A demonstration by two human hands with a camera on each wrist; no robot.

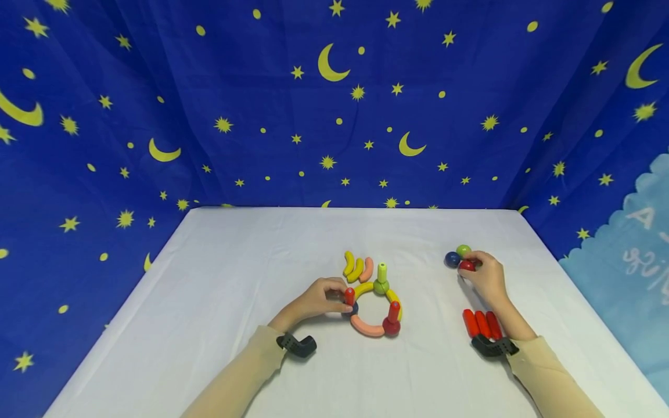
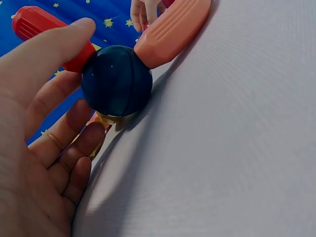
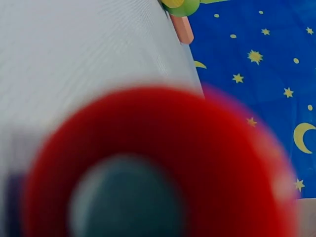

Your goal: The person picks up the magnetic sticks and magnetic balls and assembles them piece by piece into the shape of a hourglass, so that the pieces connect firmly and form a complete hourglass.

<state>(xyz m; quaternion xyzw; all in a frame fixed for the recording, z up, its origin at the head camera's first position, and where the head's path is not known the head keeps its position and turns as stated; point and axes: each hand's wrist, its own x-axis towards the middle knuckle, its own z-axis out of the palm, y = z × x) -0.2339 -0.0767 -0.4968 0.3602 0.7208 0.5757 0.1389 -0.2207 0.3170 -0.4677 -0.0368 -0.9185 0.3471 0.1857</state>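
Observation:
My left hand (image 1: pixel 320 300) has its thumb and forefinger about an upright red stick (image 2: pixel 40 28). The stick stands on a dark blue ball (image 2: pixel 116 80), whose side the thumb and fingers surround. That ball belongs to a ring of curved pieces: a salmon curved stick (image 1: pixel 367 327), a yellow curved stick (image 1: pixel 364 288), a green ball (image 1: pixel 381 287) with a light green stick upright on it, and a red ball (image 1: pixel 391 326) with a red stick upright on it. At the right, my right hand (image 1: pixel 486 278) pinches another red ball (image 1: pixel 467 266), beside a blue ball (image 1: pixel 452 259) and a green ball (image 1: pixel 463 250).
Loose yellow curved sticks (image 1: pixel 355 270) and a salmon one (image 1: pixel 369 269) lie behind the ring. Three red sticks (image 1: pixel 481 324) lie under the right wrist; a blurred red stick end (image 3: pixel 163 123) fills much of the right wrist view. A blue starry curtain (image 1: pixel 334 104) surrounds the white table (image 1: pixel 235 249).

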